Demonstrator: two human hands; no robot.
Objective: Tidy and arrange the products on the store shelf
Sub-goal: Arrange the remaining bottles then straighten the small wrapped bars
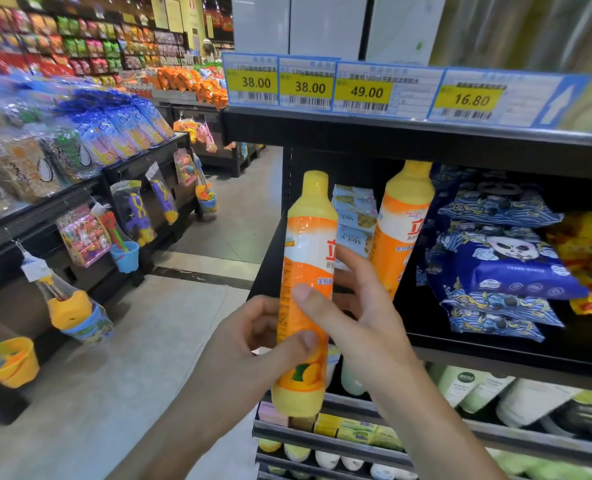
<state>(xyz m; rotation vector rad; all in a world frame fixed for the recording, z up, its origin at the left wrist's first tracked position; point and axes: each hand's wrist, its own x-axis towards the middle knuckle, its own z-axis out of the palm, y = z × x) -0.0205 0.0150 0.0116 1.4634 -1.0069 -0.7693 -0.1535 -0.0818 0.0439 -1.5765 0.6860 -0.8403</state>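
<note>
Two hands are wrapped around one orange-and-yellow detergent bottle (305,292), held upright in front of the shelf's left end. It is pinched low by the left hand (263,341), thumb on the front, and gripped at mid-label by the right hand (353,306). A second, matching bottle (403,226) is seen standing on the black shelf (495,355), beside stacked blue panda-print packs (505,265).

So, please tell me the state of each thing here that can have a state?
Held bottle: capped, upright, off the shelf.
Second bottle: capped, standing on the shelf, leaning slightly.
Left hand: grips the held bottle low.
Right hand: grips the held bottle at the middle.
Blue packs: sealed, stacked flat.
</note>
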